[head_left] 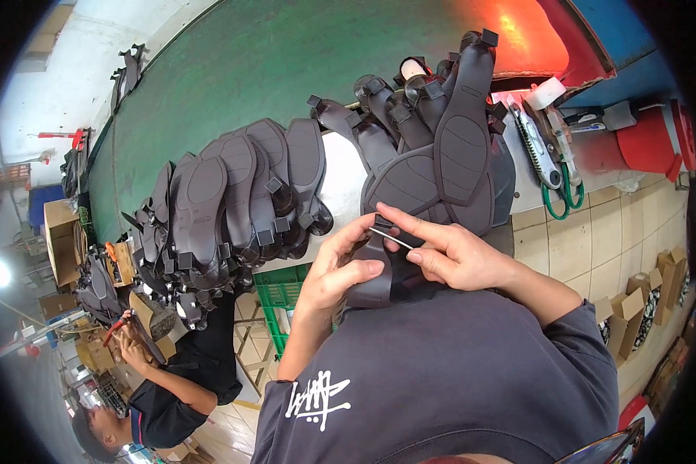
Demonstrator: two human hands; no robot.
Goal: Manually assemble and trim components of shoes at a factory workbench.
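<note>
My left hand [339, 269] grips a dark grey shoe sole [380, 284] by its left edge, thumb across its face, close to my chest. My right hand [450, 251] is at the sole's upper end, where its fingertips pinch a thin white strip [390, 237] against it. Just beyond my hands a pile of the same dark soles with small heel blocks [441, 147] lies fanned out on the white bench [346, 182]. A second, larger pile of soles [232, 201] sits to the left.
Green-handled pliers and cutters [553, 166], a roll of white tape [545, 93] and a red cylinder [642, 143] lie at the right. Below the bench stands a green crate [280, 290]. A co-worker [170, 387] handles soles at lower left. Cardboard boxes [630, 313] line the tiled floor.
</note>
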